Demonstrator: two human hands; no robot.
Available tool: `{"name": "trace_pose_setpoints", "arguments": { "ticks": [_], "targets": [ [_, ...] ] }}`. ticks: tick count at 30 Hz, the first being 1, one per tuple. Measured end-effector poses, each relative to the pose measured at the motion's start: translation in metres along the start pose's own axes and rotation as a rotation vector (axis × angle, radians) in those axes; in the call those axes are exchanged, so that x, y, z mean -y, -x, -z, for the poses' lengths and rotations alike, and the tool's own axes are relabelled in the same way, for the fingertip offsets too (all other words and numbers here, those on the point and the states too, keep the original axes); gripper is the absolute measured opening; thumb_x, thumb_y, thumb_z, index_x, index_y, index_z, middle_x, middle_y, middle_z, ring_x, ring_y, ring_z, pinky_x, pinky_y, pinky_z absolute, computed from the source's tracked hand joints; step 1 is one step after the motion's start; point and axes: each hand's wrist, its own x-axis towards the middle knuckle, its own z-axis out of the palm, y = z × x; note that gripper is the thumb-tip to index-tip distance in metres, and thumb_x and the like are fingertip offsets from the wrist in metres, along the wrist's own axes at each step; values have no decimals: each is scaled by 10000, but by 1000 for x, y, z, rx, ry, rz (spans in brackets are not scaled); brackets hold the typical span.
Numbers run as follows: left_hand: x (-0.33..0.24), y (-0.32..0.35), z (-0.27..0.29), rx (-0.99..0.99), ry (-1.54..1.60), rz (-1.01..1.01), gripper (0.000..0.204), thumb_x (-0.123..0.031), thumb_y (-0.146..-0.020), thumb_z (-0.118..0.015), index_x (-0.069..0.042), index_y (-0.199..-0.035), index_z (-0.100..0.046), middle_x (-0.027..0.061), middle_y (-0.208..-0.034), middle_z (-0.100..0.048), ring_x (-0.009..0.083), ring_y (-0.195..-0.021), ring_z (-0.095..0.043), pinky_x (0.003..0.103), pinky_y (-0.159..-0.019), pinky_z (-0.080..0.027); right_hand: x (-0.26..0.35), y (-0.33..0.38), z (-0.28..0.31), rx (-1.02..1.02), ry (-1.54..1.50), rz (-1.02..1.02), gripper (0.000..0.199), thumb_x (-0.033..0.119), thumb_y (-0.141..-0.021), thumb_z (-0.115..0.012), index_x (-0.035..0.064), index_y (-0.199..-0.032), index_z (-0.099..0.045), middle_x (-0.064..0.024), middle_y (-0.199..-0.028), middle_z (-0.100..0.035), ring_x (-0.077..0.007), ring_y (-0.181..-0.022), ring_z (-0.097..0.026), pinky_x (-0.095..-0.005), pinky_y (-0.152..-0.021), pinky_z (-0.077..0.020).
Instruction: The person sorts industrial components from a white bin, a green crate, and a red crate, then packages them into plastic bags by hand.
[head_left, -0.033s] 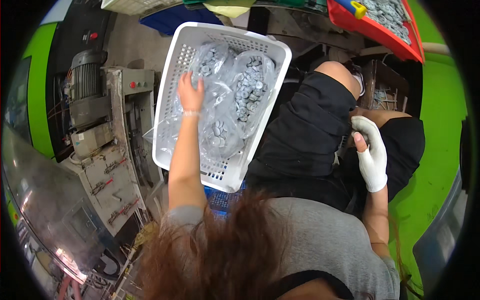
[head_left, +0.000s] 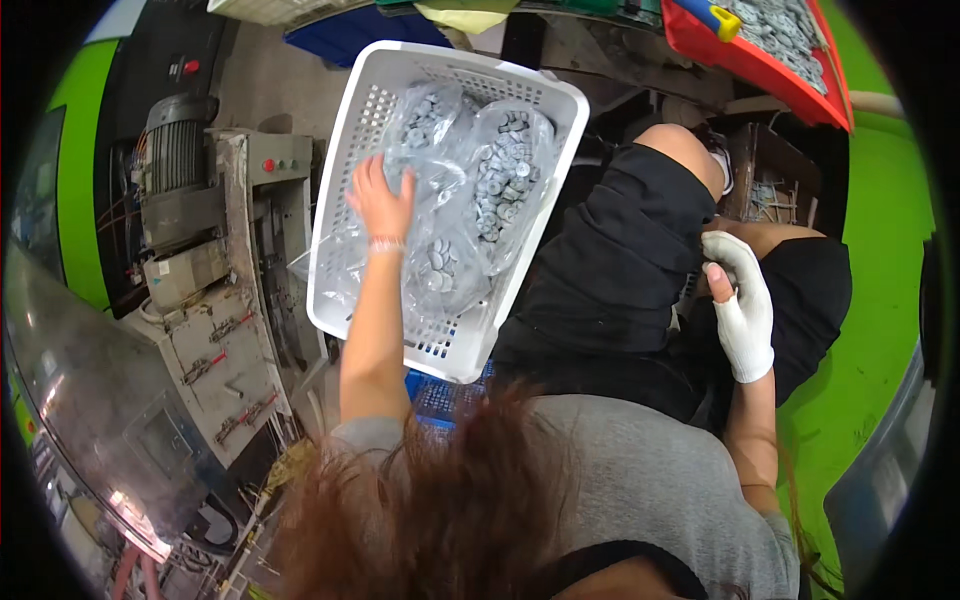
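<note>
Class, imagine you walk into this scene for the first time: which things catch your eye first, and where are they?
A white perforated basket at centre top holds clear bags of grey discs, with the bare left hand resting on them. The white-gloved right hand rests on the lap at right. A red tray of grey parts sits top right.

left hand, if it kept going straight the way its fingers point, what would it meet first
The left hand lies in the white basket with fingers pointing toward its far end. First in that line is probably the clear bag of grey discs just ahead, then the basket's far wall; depth is hard to judge.
</note>
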Motion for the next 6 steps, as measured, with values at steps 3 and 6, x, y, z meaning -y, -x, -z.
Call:
{"name": "trace_pose_setpoints", "arguments": {
  "ticks": [3, 6],
  "targets": [
    [-1, 78, 33, 148, -301, 276, 740, -420, -705, -695, -100, -1301, -396, 159, -1374, -337, 383, -1245, -337, 647, -956, -240, 13, -8, -13, 47, -26, 39, 229, 139, -872, -556, -18, -1039, -569, -110, -1089, -570, -184, -930, -560, -256, -808, -435],
    [84, 129, 20, 484, -263, 502, 759, -436, -712, -684, -137, -1331, -363, 150, -1399, -312, 363, -1310, -244, 663, -944, -243, 27, -8, -36, 247, -96, 37, 233, 128, -887, -540, -17, -1068, -551, -102, -1136, -535, -183, -1040, -519, -267, -884, -404]
  ]
}}
